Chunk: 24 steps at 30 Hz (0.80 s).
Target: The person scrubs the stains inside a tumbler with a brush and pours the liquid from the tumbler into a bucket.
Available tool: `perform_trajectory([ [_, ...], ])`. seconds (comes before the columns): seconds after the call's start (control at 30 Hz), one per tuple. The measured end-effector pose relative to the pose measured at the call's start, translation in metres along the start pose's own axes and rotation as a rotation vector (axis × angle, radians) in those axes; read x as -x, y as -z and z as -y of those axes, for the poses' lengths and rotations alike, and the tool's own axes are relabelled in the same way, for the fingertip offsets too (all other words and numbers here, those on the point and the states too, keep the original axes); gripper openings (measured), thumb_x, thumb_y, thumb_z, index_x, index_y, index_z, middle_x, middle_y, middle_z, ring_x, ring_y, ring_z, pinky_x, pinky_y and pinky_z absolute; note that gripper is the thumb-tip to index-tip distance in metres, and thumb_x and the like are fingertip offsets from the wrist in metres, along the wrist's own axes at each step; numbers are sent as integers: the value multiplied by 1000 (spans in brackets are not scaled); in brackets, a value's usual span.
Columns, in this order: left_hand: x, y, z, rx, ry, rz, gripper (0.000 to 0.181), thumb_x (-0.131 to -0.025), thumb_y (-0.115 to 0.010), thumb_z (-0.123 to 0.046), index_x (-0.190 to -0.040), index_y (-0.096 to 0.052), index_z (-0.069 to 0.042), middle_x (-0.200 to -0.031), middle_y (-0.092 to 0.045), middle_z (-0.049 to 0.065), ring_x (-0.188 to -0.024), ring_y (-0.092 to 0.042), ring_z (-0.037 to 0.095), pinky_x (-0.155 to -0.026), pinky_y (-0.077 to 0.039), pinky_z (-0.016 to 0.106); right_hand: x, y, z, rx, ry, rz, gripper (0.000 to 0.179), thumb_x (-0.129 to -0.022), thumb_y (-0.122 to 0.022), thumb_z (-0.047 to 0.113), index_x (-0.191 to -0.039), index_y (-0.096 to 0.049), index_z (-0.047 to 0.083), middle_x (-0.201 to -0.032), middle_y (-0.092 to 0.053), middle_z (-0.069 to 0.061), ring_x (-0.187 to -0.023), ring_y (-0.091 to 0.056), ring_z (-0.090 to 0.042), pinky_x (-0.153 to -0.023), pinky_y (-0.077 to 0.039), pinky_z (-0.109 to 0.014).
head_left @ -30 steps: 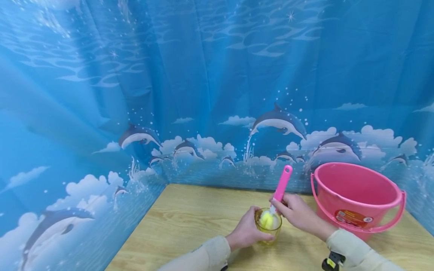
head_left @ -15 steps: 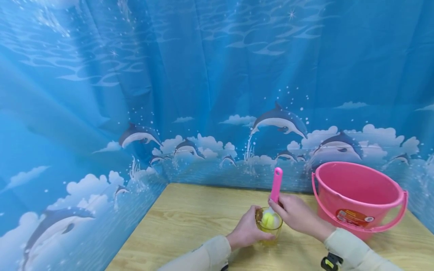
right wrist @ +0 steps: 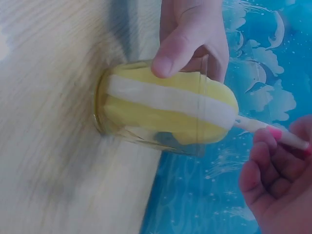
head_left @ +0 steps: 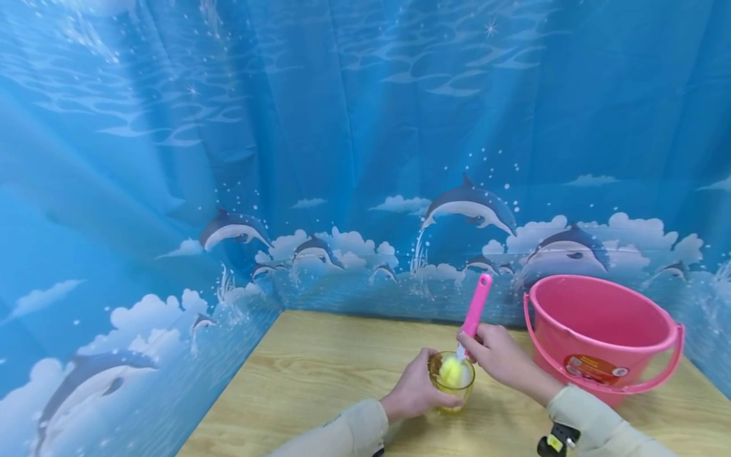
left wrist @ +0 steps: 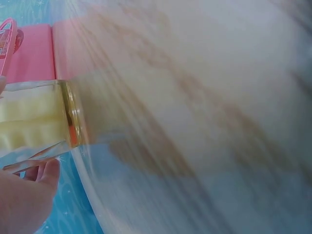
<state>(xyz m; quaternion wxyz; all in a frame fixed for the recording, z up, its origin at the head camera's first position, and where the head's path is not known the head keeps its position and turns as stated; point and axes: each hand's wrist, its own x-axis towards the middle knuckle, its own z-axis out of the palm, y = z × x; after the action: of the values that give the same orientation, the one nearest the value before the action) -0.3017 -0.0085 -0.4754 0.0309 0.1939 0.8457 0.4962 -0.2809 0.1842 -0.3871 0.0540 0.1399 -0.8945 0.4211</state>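
My left hand (head_left: 421,387) grips a yellowish clear glass (head_left: 453,401) from its left side, thumb across the near wall. The glass stands on the wooden table in the head view. Inside it sits the yellow and white sponge head of a cup brush (right wrist: 170,102), filling most of the glass in the right wrist view. With its fingers curled round the lower end of the pink handle (head_left: 478,301), my right hand (head_left: 505,358) holds the brush tilted toward the upper right. The left wrist view shows the glass (left wrist: 73,114) and part of the left hand (left wrist: 27,197).
A pink bucket (head_left: 605,311) with its handle hanging down at the front stands on the table to the right of my right hand. A blue dolphin-print curtain (head_left: 354,158) hangs behind the wooden table (head_left: 320,355) and along its left side.
The brush handle first swings left to near upright, then leans back to the right, my right hand moving with it. The left hand and glass stay nearly in place.
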Motion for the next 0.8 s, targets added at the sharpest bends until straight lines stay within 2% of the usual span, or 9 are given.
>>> perform_trajectory([
  [0.1, 0, 0, 1, -5, -3, -7, 84, -59, -97, -29, -128, -52, -16, -117, -62, -6, -103, -60, 7, -97, -51, 30, 1, -2, -3, -12, 4, -17, 27, -104, -55, 31, -94, -67, 9, -67, -60, -9, -50, -40, -8, -45, -36, -22],
  [0.17, 0, 0, 1, -7, -13, -9, 83, -58, -97, -28, -127, -52, -16, -116, -62, -6, -103, -60, 6, -98, -50, 30, 2, -3, -6, -13, 33, -23, 28, -104, -55, 34, -96, -67, 10, -66, -58, -6, -51, -40, -7, -45, -38, -23],
  [0.27, 0, -1, 2, 0, -30, -8, 82, -58, -97, -27, -126, -53, -17, -114, -62, -8, -101, -59, 5, -97, -49, 27, 4, -4, -10, 38, 137, -21, 27, -104, -54, 35, -99, -68, 12, -65, -55, 3, -52, -41, -5, -46, -40, -24],
  [0.37, 0, -1, 2, 10, -27, -2, 82, -59, -97, -27, -127, -52, -17, -114, -61, -9, -100, -59, 3, -96, -49, 26, 7, -4, -9, 142, 256, -1, 25, -105, -52, 35, -101, -69, 17, -66, -52, 10, -54, -40, -2, -49, -41, -23],
  [0.43, -1, -1, 2, 18, -17, 2, 82, -59, -97, -27, -127, -52, -17, -114, -61, -10, -100, -59, 3, -96, -49, 26, 8, -4, -6, 209, 306, 5, 24, -106, -51, 35, -100, -69, 19, -65, -49, 13, -54, -39, 0, -51, -40, -22],
  [0.6, -1, 0, 2, 22, -7, 8, 83, -60, -97, -28, -128, -52, -17, -115, -61, -9, -102, -59, 5, -95, -49, 27, 7, -5, 1, 261, 295, -4, 27, -106, -51, 35, -89, -65, 19, -61, -42, 13, -52, -36, 0, -49, -38, -21],
  [0.8, -2, -1, 3, 22, -11, 11, 84, -59, -97, -27, -129, -51, -14, -113, -61, -9, -101, -59, 5, -93, -50, 26, 1, -2, 1, 165, 211, -11, 29, -105, -53, 29, -84, -65, 13, -58, -46, 8, -48, -36, -2, -43, -35, -21],
])
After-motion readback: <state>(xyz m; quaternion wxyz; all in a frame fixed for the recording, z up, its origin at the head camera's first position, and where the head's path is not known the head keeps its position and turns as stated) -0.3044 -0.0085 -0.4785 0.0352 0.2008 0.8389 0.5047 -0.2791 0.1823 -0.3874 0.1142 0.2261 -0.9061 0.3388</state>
